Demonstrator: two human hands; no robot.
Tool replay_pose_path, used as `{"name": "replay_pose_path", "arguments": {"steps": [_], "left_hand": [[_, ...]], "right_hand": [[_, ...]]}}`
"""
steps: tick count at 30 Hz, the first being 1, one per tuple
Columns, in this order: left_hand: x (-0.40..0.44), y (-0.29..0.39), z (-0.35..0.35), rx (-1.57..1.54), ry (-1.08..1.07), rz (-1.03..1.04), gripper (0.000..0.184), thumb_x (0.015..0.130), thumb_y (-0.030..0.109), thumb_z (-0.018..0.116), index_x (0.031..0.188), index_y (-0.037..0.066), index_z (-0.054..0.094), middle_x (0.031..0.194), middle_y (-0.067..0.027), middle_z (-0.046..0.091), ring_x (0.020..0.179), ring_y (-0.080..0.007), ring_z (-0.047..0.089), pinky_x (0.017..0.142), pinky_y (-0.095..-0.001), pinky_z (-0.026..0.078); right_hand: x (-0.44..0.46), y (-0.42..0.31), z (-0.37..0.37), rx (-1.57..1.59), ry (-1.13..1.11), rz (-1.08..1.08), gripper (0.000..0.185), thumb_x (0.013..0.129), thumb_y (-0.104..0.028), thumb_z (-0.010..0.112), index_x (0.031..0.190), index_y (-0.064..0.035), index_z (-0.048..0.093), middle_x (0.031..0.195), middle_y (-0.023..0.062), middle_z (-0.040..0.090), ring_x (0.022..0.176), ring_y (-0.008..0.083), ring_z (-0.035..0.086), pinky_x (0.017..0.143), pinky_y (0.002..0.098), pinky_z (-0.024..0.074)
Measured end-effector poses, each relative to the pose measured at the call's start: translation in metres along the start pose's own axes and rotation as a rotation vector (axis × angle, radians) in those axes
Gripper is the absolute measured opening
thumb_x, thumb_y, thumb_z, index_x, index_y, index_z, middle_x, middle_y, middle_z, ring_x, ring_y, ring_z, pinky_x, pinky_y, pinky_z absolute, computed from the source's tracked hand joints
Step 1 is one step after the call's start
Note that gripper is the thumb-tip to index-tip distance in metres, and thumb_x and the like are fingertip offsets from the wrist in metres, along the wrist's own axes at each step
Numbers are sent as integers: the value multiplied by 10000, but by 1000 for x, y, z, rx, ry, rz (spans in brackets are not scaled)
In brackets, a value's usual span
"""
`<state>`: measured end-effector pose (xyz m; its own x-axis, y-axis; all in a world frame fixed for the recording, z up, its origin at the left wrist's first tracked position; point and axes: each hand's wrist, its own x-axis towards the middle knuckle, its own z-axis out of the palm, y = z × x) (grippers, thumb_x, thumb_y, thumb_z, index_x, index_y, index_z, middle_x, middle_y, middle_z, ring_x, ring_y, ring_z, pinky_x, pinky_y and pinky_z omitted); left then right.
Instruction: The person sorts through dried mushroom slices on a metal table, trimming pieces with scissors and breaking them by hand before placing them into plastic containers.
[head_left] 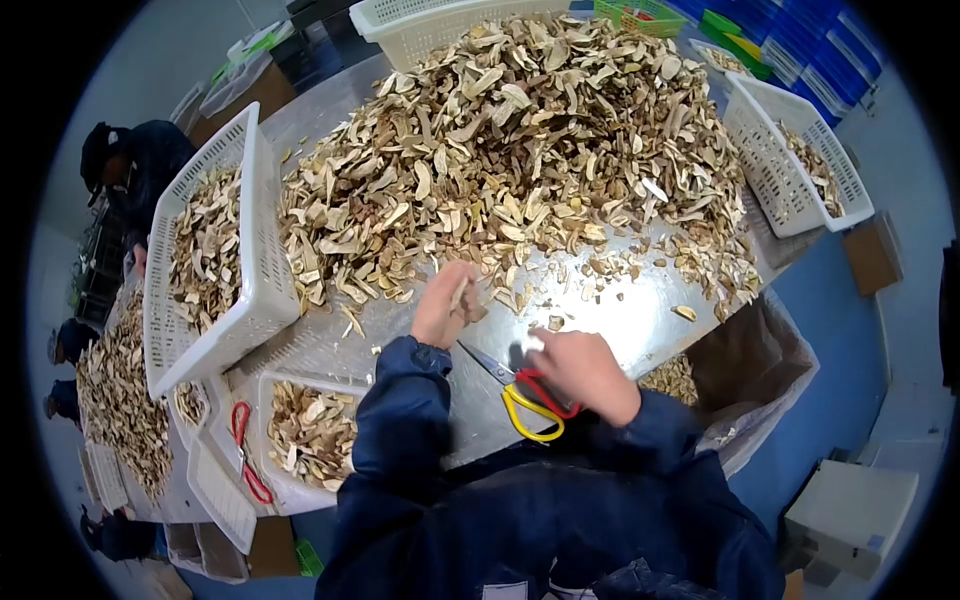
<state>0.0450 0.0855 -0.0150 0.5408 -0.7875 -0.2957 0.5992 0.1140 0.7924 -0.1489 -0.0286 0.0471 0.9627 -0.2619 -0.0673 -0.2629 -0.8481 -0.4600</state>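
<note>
A large heap of dried mushroom slices (560,130) covers the back of the metal table (480,415). At the heap's front edge, my left hand (443,306) is closed round a pale mushroom slice (459,293). My right hand (588,372) is to the right, low over the table and blurred at the fingertips; whether they hold anything does not show. Scissors with one red and one yellow handle (530,406) lie between my hands, blades toward my left hand. The right hand partly overlaps the red handle. Small mushroom bits (556,323) lie just beyond it.
White baskets of slices stand at left (272,285) and right (785,190). Near my left arm are a tub of slices (310,432) and red-handled scissors (240,452). A lined box (770,370) sits below the table's right edge. Another person (150,165) works at far left.
</note>
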Motion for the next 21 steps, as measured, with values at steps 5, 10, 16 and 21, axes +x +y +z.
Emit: {"name": "replay_pose_path", "arguments": {"steps": [5, 10, 16, 21], "left_hand": [[1, -20, -17, -461, -128, 52, 129, 953, 193, 473, 1059, 119, 484, 859, 9, 473, 564, -53, 367, 466, -185, 306], [4, -19, -17, -432, -62, 80, 350, 913, 124, 497, 1257, 114, 432, 989, -7, 492, 678, -56, 412, 512, -171, 322], [12, -23, -14, -431, -118, 58, 492, 917, 161, 504, 1378, 88, 347, 1216, -60, 473, 1011, -128, 498, 780, -254, 425], [16, -24, -7, -571, -212, 104, 534, 922, 123, 482, 1412, 66, 277, 1326, -87, 424, 1230, -210, 430, 1057, -337, 339]], "right_hand": [[94, 37, 4, 59, 349, 123, 254, 834, -279, 589, 892, -32, 593, 719, 201, 622, 707, 375, 617, 618, 464, 486], [144, 49, 30, -88, 291, 212, 258, 826, -263, 586, 956, -41, 610, 743, 192, 633, 718, 374, 618, 623, 469, 475], [137, 65, 34, 503, 348, 156, 175, 827, -167, 595, 760, -5, 586, 570, 34, 536, 491, 157, 504, 465, 320, 370], [118, 32, 20, 1095, -7, 386, 174, 888, -160, 561, 773, -30, 572, 524, -46, 444, 424, 41, 383, 399, 209, 282]]}}
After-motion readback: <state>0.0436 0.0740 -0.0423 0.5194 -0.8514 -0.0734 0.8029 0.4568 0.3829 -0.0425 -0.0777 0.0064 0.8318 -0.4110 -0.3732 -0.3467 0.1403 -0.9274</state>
